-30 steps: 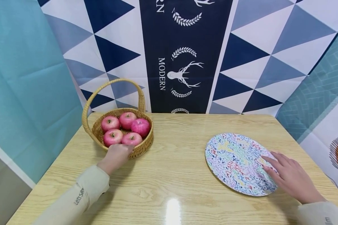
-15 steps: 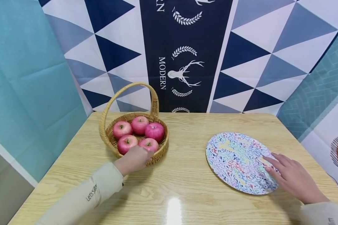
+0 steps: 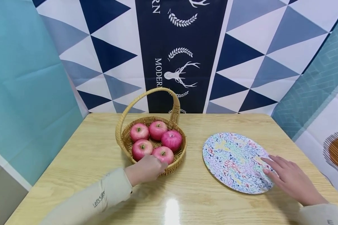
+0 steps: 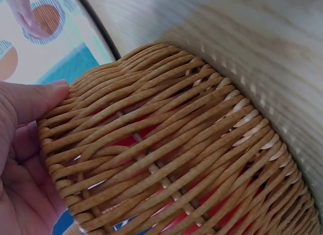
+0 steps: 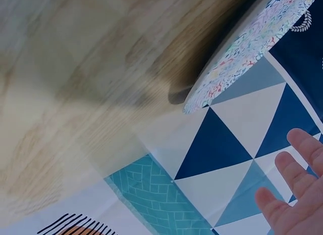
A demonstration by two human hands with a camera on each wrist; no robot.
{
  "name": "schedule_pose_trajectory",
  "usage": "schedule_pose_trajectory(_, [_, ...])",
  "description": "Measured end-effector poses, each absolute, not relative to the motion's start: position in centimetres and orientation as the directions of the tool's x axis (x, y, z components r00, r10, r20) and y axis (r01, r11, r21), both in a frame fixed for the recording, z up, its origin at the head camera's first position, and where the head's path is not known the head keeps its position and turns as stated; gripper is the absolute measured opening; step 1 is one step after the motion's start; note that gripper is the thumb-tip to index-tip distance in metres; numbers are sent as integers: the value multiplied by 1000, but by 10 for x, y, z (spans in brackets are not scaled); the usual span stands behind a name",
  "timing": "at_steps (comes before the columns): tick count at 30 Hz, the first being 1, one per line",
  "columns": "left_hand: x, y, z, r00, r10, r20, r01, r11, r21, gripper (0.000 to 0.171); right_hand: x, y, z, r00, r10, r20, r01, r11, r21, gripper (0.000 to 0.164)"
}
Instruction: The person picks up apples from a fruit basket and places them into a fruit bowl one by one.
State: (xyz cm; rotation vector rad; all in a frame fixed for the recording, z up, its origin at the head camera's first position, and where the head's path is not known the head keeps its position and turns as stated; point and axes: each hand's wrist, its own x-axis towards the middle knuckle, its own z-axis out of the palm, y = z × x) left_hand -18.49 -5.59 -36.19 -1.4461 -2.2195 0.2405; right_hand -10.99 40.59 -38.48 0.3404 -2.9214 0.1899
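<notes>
My left hand (image 3: pixel 147 170) pinches the near rim of a wicker basket (image 3: pixel 176 165) that has a tall arched handle. In the left wrist view the thumb lies over the woven rim (image 4: pixel 101 88), with the other fingers on the rim's inner side. Several pink-red apples (image 3: pixel 142 149) sit in the basket, beside a purple-pink round fruit (image 3: pixel 171 140). To the right lies an oval board (image 3: pixel 236 162) with a multicoloured squiggle pattern. My right hand (image 3: pixel 293 179) hovers by its right edge, fingers spread, holding nothing; in the right wrist view its fingers (image 5: pixel 292 169) stand apart from the board.
Both objects are on a light wooden table (image 3: pixel 95 150). A patterned cloth (image 3: pixel 183 37) hangs behind the table's far edge, and teal cloth (image 3: pixel 25 78) hangs at the left. The basket's right side is a short way from the board.
My left hand has moved the basket with its fruit to the right and slightly nearer, towards the board. The right hand and the board have hardly moved.
</notes>
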Motion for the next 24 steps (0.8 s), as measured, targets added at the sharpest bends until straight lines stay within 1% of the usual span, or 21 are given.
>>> schedule_pose_trajectory(2, [-181, -56, -363, -314, 905, 287, 828, 409, -383, 22, -112, 405, -386, -945, -233, 231, -260, 961, -94, 44])
schedule_pose_trajectory(5, [-174, -55, -365, -273, 920, 282, 838, 371, -399, 22, -115, 402, -385, -932, -253, 259, -282, 956, -83, 42])
schedule_pose_trajectory(9, [-165, -55, -365, -252, 923, 290, 829, 361, -428, 23, -121, 396, -384, -943, -255, 211, -280, 955, -95, 44])
schedule_pose_trajectory(11, [-162, -55, -366, -243, 915, 323, 808, 375, -455, 27, -121, 392, -383, -947, -257, 190, -278, 956, -91, 46])
schedule_pose_trajectory(13, [-161, -58, -367, -230, 900, 369, 789, 395, -471, 29, -122, 389, -381, -944, -261, 200, -286, 952, -106, 50])
schedule_pose_trajectory(15, [-159, -60, -369, -212, 883, 419, 786, 409, -463, 29, -122, 387, -379, -939, -254, 230, -287, 950, -122, 56])
schedule_pose_trajectory(17, [-157, -64, -371, -205, 862, 464, 803, 419, -424, 25, -122, 385, -375, -936, -236, 261, -280, 949, -147, 64])
schedule_pose_trajectory(18, [-155, -66, -371, -211, 851, 481, 816, 424, -392, 23, -122, 384, -374, -934, -225, 277, -276, 948, -160, 68])
schedule_pose_trajectory(19, [-154, -69, -372, -224, 840, 495, 827, 433, -359, 25, -122, 383, -372, -933, -213, 290, -269, 949, -165, 71])
schedule_pose_trajectory(21, [-149, -74, -373, -268, 823, 500, 838, 455, -300, 39, -122, 382, -369, -925, -199, 323, -266, 947, -179, 75])
schedule_pose_trajectory(24, [-142, -81, -374, -357, 818, 450, 836, 495, -237, 60, -121, 380, -367, -915, -171, 364, -260, 942, -210, 78])
